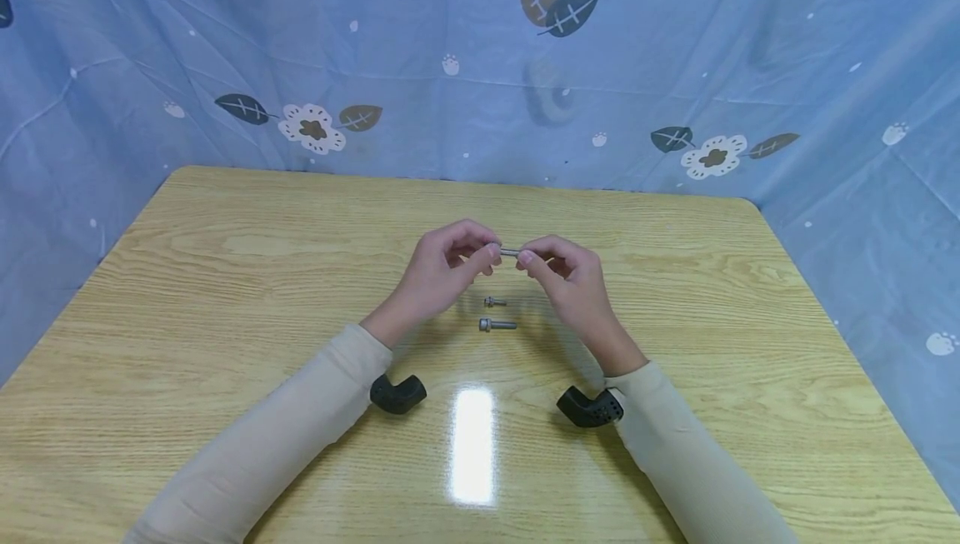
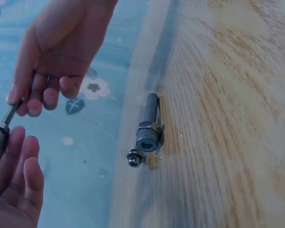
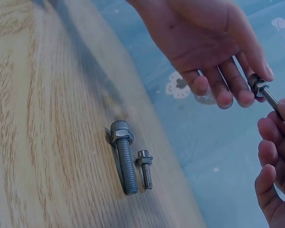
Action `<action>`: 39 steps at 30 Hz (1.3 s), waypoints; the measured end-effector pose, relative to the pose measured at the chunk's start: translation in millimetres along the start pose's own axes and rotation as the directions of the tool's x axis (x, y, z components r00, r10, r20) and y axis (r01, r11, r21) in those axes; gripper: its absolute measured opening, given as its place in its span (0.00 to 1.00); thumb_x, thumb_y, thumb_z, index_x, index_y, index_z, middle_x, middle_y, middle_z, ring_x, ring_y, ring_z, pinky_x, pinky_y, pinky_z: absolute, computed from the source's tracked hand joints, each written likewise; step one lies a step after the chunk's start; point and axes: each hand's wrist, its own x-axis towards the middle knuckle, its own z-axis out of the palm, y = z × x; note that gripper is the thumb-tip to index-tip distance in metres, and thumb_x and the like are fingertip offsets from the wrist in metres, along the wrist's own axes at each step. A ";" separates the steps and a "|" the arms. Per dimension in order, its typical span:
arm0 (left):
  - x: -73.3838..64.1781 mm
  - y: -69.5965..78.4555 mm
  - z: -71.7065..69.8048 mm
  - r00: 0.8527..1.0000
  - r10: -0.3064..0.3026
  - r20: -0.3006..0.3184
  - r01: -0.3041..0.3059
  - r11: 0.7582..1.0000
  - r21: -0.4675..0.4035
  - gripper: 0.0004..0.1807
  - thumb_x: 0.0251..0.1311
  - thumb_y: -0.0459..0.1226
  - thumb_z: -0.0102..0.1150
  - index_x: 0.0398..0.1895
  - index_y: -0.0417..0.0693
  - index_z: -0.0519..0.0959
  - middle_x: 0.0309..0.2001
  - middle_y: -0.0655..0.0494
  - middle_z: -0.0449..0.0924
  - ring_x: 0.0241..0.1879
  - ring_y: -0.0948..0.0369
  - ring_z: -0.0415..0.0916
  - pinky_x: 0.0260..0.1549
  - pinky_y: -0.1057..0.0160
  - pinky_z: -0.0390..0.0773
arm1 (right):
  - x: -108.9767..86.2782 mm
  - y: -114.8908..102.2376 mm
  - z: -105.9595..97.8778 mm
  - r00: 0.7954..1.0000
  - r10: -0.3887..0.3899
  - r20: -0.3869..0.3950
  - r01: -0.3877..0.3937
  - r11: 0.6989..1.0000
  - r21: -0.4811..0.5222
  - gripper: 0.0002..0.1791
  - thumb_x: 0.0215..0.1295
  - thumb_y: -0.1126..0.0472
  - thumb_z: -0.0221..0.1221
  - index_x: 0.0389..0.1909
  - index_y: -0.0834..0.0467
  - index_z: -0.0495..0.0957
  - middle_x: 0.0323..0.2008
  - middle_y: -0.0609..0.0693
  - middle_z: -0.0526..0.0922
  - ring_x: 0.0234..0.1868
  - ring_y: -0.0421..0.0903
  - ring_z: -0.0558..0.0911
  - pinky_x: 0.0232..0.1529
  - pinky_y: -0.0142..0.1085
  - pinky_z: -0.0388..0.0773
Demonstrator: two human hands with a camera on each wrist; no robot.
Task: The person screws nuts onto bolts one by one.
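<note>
Above the table, a grey metal bolt (image 1: 509, 252) lies level between my two hands. My left hand (image 1: 452, 267) pinches its head end between thumb and fingers. At the other end, the thumb and fingers of my right hand (image 1: 572, 281) pinch the threaded tip. A nut (image 3: 262, 85) sits on this bolt close under the head in the right wrist view. Below the hands, two more socket-head bolts lie on the table: a larger bolt (image 3: 126, 161) and a smaller bolt (image 3: 146, 170). Each carries a nut up near its head.
The wood-grain table (image 1: 262, 294) reaches back to a blue curtain (image 1: 420, 52) printed with leaves and flowers. Black curved wrist mounts (image 1: 397, 395) stick out from both sleeves over the table. A bright light reflection (image 1: 472, 444) shows on the tabletop between the forearms.
</note>
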 end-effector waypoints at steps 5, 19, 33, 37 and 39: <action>-0.5 0.1 0.0 0.999 0.030 0.014 -0.030 0.999 0.032 0.11 0.61 0.37 0.64 0.47 0.53 0.78 0.48 0.56 0.80 0.40 0.61 0.81 0.34 0.61 0.80 | -0.1 -0.3 -0.2 1.000 0.012 -0.004 -0.012 1.000 -0.005 0.10 0.69 0.63 0.57 0.39 0.67 0.81 0.35 0.59 0.83 0.33 0.47 0.79 0.34 0.33 0.76; -1.5 0.1 1.1 0.999 -0.045 0.005 0.045 0.998 0.046 0.08 0.67 0.43 0.57 0.40 0.50 0.81 0.36 0.53 0.83 0.36 0.52 0.80 0.33 0.59 0.79 | -0.7 -0.5 1.2 1.000 -0.007 0.006 0.006 1.000 0.005 0.09 0.68 0.64 0.57 0.38 0.67 0.81 0.34 0.59 0.83 0.34 0.47 0.79 0.34 0.31 0.76; -3.6 -4.7 2.0 0.998 0.063 0.002 -0.063 0.997 0.051 0.08 0.62 0.35 0.62 0.43 0.50 0.78 0.46 0.56 0.80 0.40 0.62 0.80 0.33 0.60 0.80 | -3.8 2.6 1.1 1.000 0.017 -0.011 -0.017 1.000 -0.001 0.11 0.69 0.62 0.57 0.39 0.67 0.81 0.35 0.59 0.82 0.31 0.40 0.78 0.33 0.33 0.75; -4.6 -3.9 2.3 1.000 0.010 -0.006 -0.010 0.998 0.054 0.06 0.64 0.39 0.60 0.42 0.50 0.80 0.41 0.54 0.82 0.38 0.59 0.80 0.33 0.60 0.80 | -4.7 5.1 2.2 1.000 0.006 -0.013 -0.006 1.000 -0.001 0.10 0.68 0.62 0.58 0.39 0.66 0.81 0.34 0.56 0.83 0.31 0.40 0.78 0.33 0.34 0.76; -5.3 -3.4 2.4 1.000 -0.018 -0.008 0.018 0.998 0.060 0.07 0.66 0.41 0.58 0.41 0.48 0.81 0.37 0.54 0.82 0.36 0.57 0.80 0.32 0.60 0.80 | -5.2 6.3 2.9 1.000 0.002 -0.013 -0.002 1.000 -0.002 0.09 0.68 0.62 0.58 0.38 0.65 0.81 0.34 0.53 0.83 0.32 0.40 0.79 0.33 0.36 0.76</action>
